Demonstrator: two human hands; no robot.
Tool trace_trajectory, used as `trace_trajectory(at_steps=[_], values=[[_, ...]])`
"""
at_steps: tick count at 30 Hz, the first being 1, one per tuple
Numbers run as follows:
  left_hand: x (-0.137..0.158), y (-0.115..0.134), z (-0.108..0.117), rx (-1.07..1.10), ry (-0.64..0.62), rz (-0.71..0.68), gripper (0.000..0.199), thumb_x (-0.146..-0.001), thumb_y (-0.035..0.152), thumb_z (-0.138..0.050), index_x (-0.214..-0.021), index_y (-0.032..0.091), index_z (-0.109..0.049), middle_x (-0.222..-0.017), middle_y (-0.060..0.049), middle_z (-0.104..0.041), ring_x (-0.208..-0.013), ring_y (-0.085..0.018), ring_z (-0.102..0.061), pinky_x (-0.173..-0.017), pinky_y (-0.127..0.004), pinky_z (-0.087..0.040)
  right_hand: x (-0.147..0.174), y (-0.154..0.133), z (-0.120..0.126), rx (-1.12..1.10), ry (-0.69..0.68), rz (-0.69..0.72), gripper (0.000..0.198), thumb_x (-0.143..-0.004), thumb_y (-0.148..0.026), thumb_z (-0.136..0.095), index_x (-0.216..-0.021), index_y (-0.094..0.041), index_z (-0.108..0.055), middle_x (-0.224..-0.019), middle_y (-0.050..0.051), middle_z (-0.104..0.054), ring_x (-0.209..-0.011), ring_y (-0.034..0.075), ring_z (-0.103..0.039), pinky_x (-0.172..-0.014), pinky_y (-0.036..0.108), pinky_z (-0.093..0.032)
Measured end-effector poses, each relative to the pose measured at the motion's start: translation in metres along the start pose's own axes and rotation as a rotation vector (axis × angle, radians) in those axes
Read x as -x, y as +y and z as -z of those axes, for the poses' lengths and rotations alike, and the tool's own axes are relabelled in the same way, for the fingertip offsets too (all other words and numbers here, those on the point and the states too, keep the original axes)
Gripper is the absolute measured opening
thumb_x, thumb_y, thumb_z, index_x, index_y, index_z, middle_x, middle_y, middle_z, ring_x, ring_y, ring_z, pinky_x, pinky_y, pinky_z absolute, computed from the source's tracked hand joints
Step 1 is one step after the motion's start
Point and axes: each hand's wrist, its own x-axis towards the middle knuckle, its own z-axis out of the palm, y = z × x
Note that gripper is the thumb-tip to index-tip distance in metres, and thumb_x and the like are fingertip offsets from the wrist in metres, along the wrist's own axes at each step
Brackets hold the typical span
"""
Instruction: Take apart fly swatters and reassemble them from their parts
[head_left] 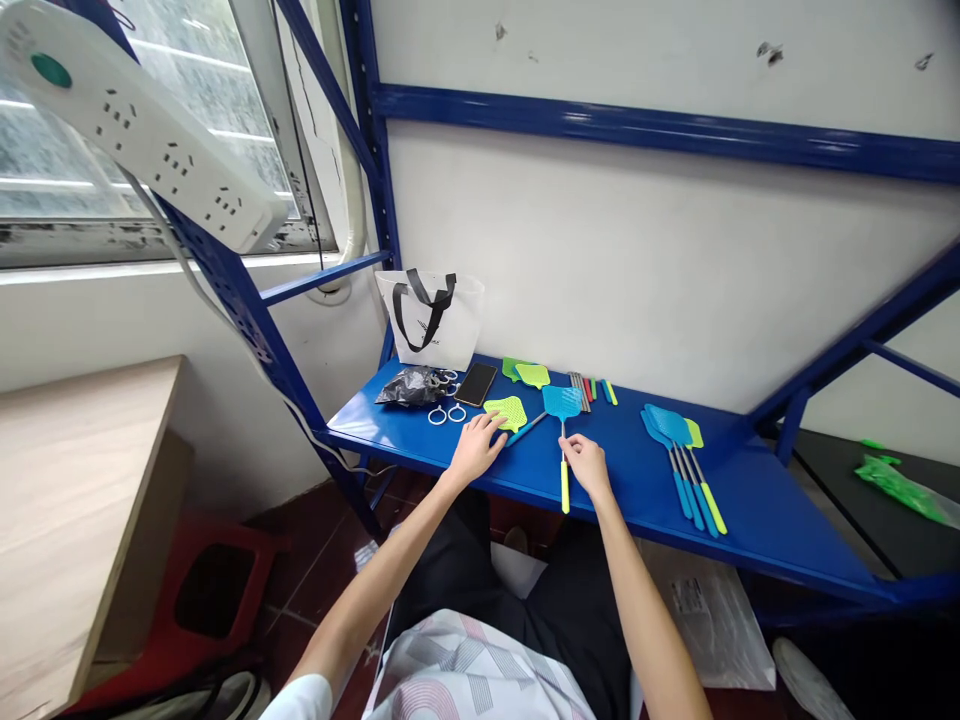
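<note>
My right hand point(585, 464) pinches the thin metal rod of a fly swatter with a blue head point(562, 401) and a yellow handle, at the shelf's front. My left hand point(478, 449) lies with fingers stretched out at the lower edge of a yellow-green fly swatter head point(506, 412); whether it presses on it I cannot tell. Between the hands a loose rod with a blue handle point(526, 429) lies slanted. Further back are two green swatter heads point(532, 375) and several rods with coloured handles point(591, 389). Several assembled fly swatters point(688, 470) lie together on the right.
On the blue shelf point(615, 450) at left are a black plastic bag point(411, 387), white rings point(456, 412), a phone point(476, 384) and a white tote bag point(435, 320). A power strip point(142, 130) hangs upper left. Blue frame posts stand at both sides.
</note>
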Motion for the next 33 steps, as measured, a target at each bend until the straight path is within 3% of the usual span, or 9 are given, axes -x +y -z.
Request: trace_trajectory(at_steps=[4, 7, 11, 14, 18, 24, 29, 33], values=[[0.003, 0.002, -0.004, -0.166, -0.044, -0.065, 0.034, -0.115, 0.038, -0.049, -0.134, 0.029, -0.075, -0.149, -0.007, -0.071, -0.141, -0.03, -0.059, -0.116, -0.047, -0.041, -0.023, -0.006, -0.002, 0.207, -0.002, -0.048, 0.039, -0.106, -0.05, -0.052, -0.081, -0.025, -0.068, -0.081, 0.008, -0.079, -0.082, 0.027, -0.076, -0.067, 0.03, -0.044], [0.002, 0.008, -0.003, -0.189, -0.012, -0.017, 0.034, -0.115, 0.038, -0.049, -0.113, 0.025, -0.08, -0.126, -0.009, -0.079, -0.121, -0.029, -0.066, -0.104, -0.045, -0.043, -0.032, -0.01, -0.006, 0.279, 0.007, -0.079, 0.035, -0.109, -0.046, -0.051, -0.089, -0.024, -0.07, -0.091, 0.009, -0.08, -0.086, 0.026, -0.076, -0.067, 0.029, -0.043], [-0.001, 0.011, 0.002, -0.172, -0.033, 0.063, 0.043, -0.114, 0.043, -0.05, -0.089, 0.021, -0.077, -0.099, -0.008, -0.078, -0.098, -0.026, -0.067, -0.095, -0.043, -0.043, -0.038, -0.013, -0.009, 0.374, 0.008, -0.112, 0.029, -0.111, -0.042, -0.051, -0.101, -0.023, -0.07, -0.096, 0.011, -0.08, -0.091, 0.027, -0.076, -0.071, 0.029, -0.044], [-0.001, 0.009, 0.002, -0.219, -0.033, 0.108, 0.035, -0.108, 0.054, -0.061, -0.11, 0.022, -0.077, -0.119, -0.012, -0.078, -0.112, -0.031, -0.066, -0.101, -0.045, -0.043, -0.036, -0.018, -0.009, 0.419, 0.009, -0.119, 0.027, -0.112, -0.042, -0.05, -0.115, -0.022, -0.069, -0.101, 0.012, -0.08, -0.095, 0.028, -0.078, -0.074, 0.029, -0.046], [0.0, 0.005, 0.004, -0.267, -0.09, 0.141, 0.067, -0.098, 0.068, -0.069, -0.146, 0.022, -0.064, -0.156, -0.019, -0.062, -0.144, -0.041, -0.052, -0.118, -0.053, -0.036, -0.024, -0.036, -0.015, 0.535, 0.011, -0.083, 0.039, -0.116, -0.047, -0.041, -0.129, -0.019, -0.065, -0.108, 0.016, -0.081, -0.096, 0.03, -0.079, -0.077, 0.033, -0.049], [-0.001, 0.008, 0.022, -0.263, -0.288, 0.183, 0.098, -0.087, 0.077, -0.077, -0.163, 0.023, -0.047, -0.16, -0.024, -0.055, -0.148, -0.047, -0.049, -0.116, -0.056, -0.04, -0.026, -0.077, -0.033, 0.683, -0.046, -0.067, 0.053, -0.115, -0.051, -0.041, -0.125, -0.012, -0.076, -0.126, 0.026, -0.078, -0.114, 0.035, -0.078, -0.093, 0.038, -0.052], [-0.002, 0.019, 0.032, -0.305, -0.371, 0.262, 0.117, -0.078, 0.072, -0.087, -0.168, 0.019, -0.036, -0.149, -0.03, -0.058, -0.142, -0.05, -0.054, -0.11, -0.055, -0.043, -0.035, -0.088, -0.035, 0.655, -0.19, -0.091, 0.04, -0.106, -0.044, -0.057, -0.111, -0.014, -0.083, -0.115, 0.022, -0.082, -0.11, 0.034, -0.08, -0.089, 0.036, -0.053], [0.0, 0.026, 0.035, -0.34, -0.353, 0.314, 0.12, -0.081, 0.076, -0.082, -0.17, 0.014, -0.03, -0.159, -0.035, -0.048, -0.147, -0.054, -0.049, -0.113, -0.062, -0.041, -0.02, -0.086, -0.027, 0.65, -0.292, -0.08, 0.033, -0.099, -0.046, -0.065, -0.104, -0.018, -0.083, -0.108, 0.019, -0.084, -0.106, 0.033, -0.081, -0.084, 0.034, -0.053]])
